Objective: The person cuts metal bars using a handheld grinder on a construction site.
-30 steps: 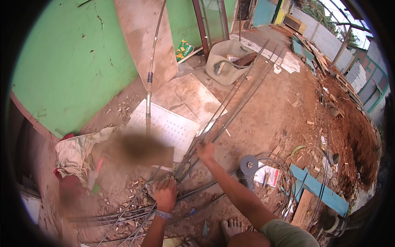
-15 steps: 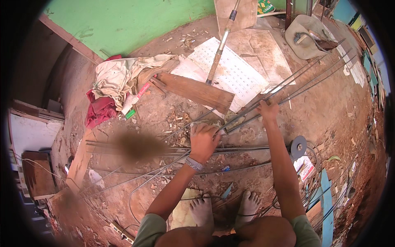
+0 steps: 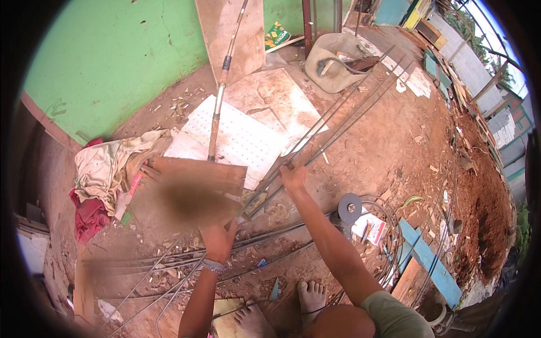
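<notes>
Long thin metal rods (image 3: 345,125) run slantwise from between my hands toward the far right. My right hand (image 3: 293,179) is closed around them, palm down, arm stretched forward. Closer to me, my left hand (image 3: 217,241) is at the rods' near end, its thumb against them; a dark blur in the picture covers most of its fingers. Beneath the rods, close to the left hand, a small block (image 3: 255,204) lies on the ground. More dark rods (image 3: 270,241) lie crosswise below my hands. A grey cutting disc (image 3: 350,208) stands upright right of my right forearm.
Beyond my hands lie a brown board (image 3: 197,170), a printed paper sheet (image 3: 231,135) and a leaning pole (image 3: 218,107). Crumpled cloths (image 3: 107,163) sit left. A pale basin (image 3: 332,70) is far ahead. Coiled cable (image 3: 394,236) and blue planks (image 3: 431,265) lie right.
The view has swung right, so the scene sits further left and lower, with more of the outdoor side showing. My right hand stays on the rods; the blur now covers my left fingers.
</notes>
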Action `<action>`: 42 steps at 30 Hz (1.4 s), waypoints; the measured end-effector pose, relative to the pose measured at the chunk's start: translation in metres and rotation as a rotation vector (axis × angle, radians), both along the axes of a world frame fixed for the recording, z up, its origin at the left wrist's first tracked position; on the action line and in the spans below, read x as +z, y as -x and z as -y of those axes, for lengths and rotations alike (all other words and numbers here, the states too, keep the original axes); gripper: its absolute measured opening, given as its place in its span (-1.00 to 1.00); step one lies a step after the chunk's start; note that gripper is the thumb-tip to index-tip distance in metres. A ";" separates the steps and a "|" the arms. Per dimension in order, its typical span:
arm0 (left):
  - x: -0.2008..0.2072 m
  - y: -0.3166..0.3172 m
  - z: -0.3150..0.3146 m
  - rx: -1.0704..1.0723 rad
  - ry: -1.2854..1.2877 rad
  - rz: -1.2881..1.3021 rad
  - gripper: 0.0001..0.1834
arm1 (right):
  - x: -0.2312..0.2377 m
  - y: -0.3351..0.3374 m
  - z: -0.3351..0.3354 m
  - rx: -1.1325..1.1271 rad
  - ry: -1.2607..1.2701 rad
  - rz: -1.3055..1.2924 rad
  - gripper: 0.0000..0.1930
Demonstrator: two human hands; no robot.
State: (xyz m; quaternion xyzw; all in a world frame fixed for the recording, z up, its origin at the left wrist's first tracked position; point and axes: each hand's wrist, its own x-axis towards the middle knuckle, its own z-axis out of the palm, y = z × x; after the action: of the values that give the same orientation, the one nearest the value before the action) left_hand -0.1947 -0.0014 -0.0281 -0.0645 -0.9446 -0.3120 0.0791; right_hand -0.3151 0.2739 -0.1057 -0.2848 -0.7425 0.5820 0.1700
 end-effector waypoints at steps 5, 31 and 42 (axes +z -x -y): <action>0.005 0.003 0.004 -0.087 -0.093 -0.042 -0.85 | -0.015 0.005 0.004 -0.034 -0.029 -0.047 -0.86; -0.024 0.010 0.013 -0.048 -0.266 0.014 -0.85 | 0.022 -0.009 0.005 0.040 0.131 -0.010 -0.85; -0.018 0.005 0.011 -0.017 -0.284 -0.017 -0.89 | 0.044 -0.013 0.011 0.058 0.146 0.028 -0.88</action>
State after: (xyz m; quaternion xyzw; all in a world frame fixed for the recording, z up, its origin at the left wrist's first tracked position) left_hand -0.1999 -0.0125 -0.0463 -0.0634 -0.8897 -0.4425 0.0929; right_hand -0.3021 0.2624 -0.0613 -0.2830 -0.7083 0.6352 0.1217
